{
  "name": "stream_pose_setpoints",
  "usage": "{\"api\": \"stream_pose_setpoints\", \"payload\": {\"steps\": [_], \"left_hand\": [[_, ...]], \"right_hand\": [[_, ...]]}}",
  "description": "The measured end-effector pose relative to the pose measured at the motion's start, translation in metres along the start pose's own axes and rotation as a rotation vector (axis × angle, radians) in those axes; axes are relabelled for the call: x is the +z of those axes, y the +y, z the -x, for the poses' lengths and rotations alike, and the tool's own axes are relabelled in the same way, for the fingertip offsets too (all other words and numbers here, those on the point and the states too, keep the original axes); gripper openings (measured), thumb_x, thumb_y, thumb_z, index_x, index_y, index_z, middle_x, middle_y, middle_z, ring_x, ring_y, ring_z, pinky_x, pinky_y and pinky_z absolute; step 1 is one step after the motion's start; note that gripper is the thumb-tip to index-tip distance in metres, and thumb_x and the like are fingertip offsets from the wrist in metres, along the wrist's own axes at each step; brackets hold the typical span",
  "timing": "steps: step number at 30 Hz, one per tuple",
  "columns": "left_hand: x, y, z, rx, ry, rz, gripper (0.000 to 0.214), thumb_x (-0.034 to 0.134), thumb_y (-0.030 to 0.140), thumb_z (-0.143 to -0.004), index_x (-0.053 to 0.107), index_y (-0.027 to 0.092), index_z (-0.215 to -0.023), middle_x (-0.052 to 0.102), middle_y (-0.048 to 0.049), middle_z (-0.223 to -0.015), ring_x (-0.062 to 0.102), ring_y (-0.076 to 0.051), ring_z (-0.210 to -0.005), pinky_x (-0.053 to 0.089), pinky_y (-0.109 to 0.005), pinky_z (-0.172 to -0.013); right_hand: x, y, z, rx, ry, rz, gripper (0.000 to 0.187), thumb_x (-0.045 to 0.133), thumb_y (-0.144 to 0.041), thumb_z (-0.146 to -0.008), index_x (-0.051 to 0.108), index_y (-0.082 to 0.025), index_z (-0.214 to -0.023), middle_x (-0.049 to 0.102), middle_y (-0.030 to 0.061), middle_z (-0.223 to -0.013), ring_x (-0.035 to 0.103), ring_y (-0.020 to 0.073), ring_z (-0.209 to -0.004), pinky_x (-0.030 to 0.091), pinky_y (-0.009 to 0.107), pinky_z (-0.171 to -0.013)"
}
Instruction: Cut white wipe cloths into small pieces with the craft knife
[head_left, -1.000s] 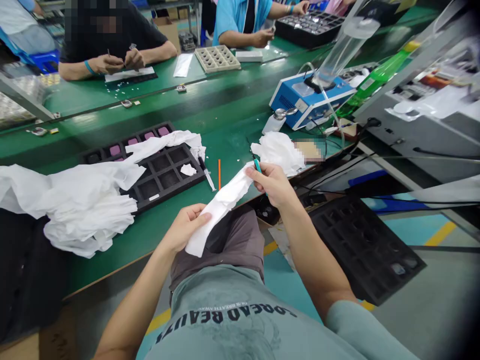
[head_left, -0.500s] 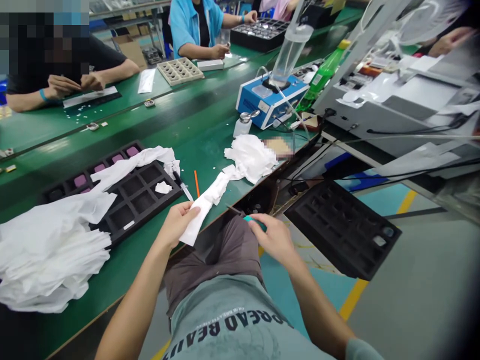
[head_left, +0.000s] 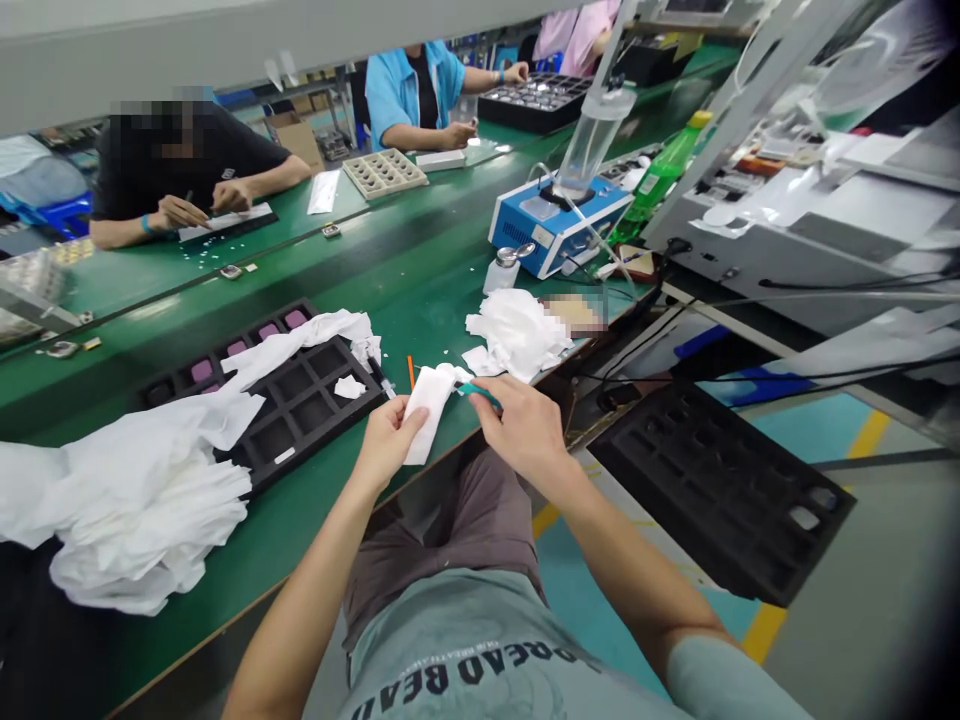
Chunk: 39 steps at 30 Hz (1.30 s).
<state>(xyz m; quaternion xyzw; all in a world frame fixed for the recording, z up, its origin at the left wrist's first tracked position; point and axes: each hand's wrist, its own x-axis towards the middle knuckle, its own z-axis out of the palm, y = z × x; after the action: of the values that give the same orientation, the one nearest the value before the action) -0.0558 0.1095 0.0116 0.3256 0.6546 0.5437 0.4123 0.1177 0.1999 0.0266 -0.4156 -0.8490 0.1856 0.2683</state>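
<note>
My left hand (head_left: 390, 440) is closed on a folded strip of white tissue (head_left: 426, 410), with the thumb on top. In my right hand (head_left: 525, 420) is a slim teal-handled tool (head_left: 480, 394), gripped between thumb and fingers. Its tip end meets the far end of the tissue strip; the tip itself is hard to make out, so I cannot tell its kind. Beyond that lies a crumpled heap of white tissue (head_left: 517, 330). An orange stick (head_left: 410, 372) and a dark pen-like item (head_left: 381, 378) lie just past my left hand.
A black foam tray (head_left: 300, 405) with purple pieces sits left, partly under a pile of white wipes (head_left: 150, 520). A pump bottle (head_left: 502, 270), blue machine (head_left: 559, 225) and green bottle (head_left: 660, 180) stand behind. Another foam tray (head_left: 720, 490) is low right. Co-workers sit opposite.
My right hand has moved up and left, bringing the teal-handled tool to the tissue strip. My left hand still holds the strip, now more upright. The whole view has shifted.
</note>
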Motion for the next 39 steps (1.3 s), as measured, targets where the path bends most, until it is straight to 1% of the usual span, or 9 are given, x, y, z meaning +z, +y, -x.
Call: {"api": "stream_pose_setpoints", "payload": {"steps": [6,9,13,16,18,21,27,31,39], "left_hand": [[-0.014,0.011,-0.006,0.116,0.033,-0.071,0.054,0.082,0.044,-0.071,0.066,0.014,-0.112,0.071,-0.0133,-0.116,0.066,-0.026,-0.104,0.05,-0.034,-0.086],[-0.034,0.026,-0.002,0.269,0.09,-0.209,0.076,0.086,0.042,-0.069,0.056,0.021,-0.136,0.052,-0.0165,-0.149,0.048,-0.032,-0.138,0.041,-0.043,-0.109],[-0.048,0.048,0.001,0.45,0.004,-0.193,0.081,0.088,0.046,-0.066,0.059,0.022,-0.138,0.041,-0.0146,-0.16,0.033,-0.033,-0.15,0.028,-0.045,-0.121],[-0.043,0.053,0.012,0.404,-0.034,-0.079,0.06,0.086,0.05,-0.069,0.072,0.015,-0.116,0.063,-0.0171,-0.14,0.052,-0.034,-0.136,0.041,-0.042,-0.11],[-0.036,0.047,0.025,0.26,-0.015,-0.043,0.047,0.081,0.053,-0.074,0.075,0.012,-0.098,0.077,-0.0157,-0.107,0.071,-0.03,-0.102,0.054,-0.036,-0.085],[-0.028,0.029,0.05,0.075,-0.001,0.001,0.045,0.076,0.056,-0.079,0.071,0.012,-0.091,0.074,-0.0083,-0.075,0.067,-0.02,-0.064,0.05,-0.029,-0.058],[-0.023,0.0,0.096,-0.089,-0.028,-0.007,0.035,0.067,0.05,-0.088,0.062,0.016,-0.093,0.072,-0.0053,-0.079,0.066,-0.016,-0.066,0.051,-0.027,-0.06],[-0.02,-0.019,0.119,-0.161,0.006,-0.026,0.03,0.059,0.046,-0.091,0.054,0.019,-0.081,0.057,0.0024,-0.068,0.047,-0.009,-0.052,0.036,-0.021,-0.048],[-0.011,-0.045,0.154,-0.079,0.208,-0.257,0.033,0.057,0.043,-0.091,0.064,0.016,-0.071,0.049,0.0034,-0.056,0.041,-0.01,-0.052,0.033,-0.023,-0.052]], "right_hand": [[-0.029,-0.012,-0.022,-0.137,0.031,0.036,0.027,0.057,-0.031,-0.098,0.074,-0.021,-0.117,0.075,0.0068,-0.104,0.067,0.0189,-0.081,0.044,0.029,-0.069],[-0.037,-0.02,-0.025,-0.199,0.002,-0.007,0.027,0.058,-0.031,-0.097,0.074,-0.022,-0.117,0.075,0.0056,-0.102,0.066,0.0186,-0.079,0.044,0.029,-0.069],[-0.04,-0.032,-0.022,-0.291,-0.071,-0.119,0.024,0.059,-0.03,-0.097,0.074,-0.022,-0.114,0.074,0.005,-0.1,0.066,0.018,-0.078,0.044,0.029,-0.067],[-0.037,-0.038,-0.012,-0.333,-0.092,-0.195,0.024,0.057,-0.03,-0.098,0.073,-0.022,-0.115,0.074,0.0042,-0.096,0.066,0.0167,-0.077,0.044,0.028,-0.066],[-0.03,-0.04,-0.001,-0.341,-0.058,-0.233,0.024,0.056,-0.031,-0.099,0.073,-0.021,-0.114,0.073,0.0043,-0.093,0.065,0.0157,-0.075,0.046,0.027,-0.066],[-0.015,-0.039,0.021,-0.345,0.022,-0.276,0.024,0.054,-0.03,-0.101,0.072,-0.018,-0.112,0.074,0.0056,-0.093,0.067,0.0157,-0.079,0.047,0.026,-0.067],[0.021,-0.028,0.073,-0.374,0.033,-0.246,0.025,0.052,-0.025,-0.103,0.071,-0.014,-0.117,0.073,0.0075,-0.09,0.068,0.0165,-0.081,0.05,0.027,-0.07],[0.039,-0.022,0.1,-0.35,0.027,-0.218,0.026,0.05,-0.026,-0.104,0.072,-0.015,-0.115,0.073,0.0078,-0.086,0.066,0.0156,-0.076,0.049,0.027,-0.068],[0.044,-0.024,0.135,-0.325,-0.104,-0.377,0.026,0.051,-0.022,-0.103,0.07,-0.013,-0.119,0.069,0.0064,-0.081,0.064,0.014,-0.07,0.048,0.025,-0.062]]}}
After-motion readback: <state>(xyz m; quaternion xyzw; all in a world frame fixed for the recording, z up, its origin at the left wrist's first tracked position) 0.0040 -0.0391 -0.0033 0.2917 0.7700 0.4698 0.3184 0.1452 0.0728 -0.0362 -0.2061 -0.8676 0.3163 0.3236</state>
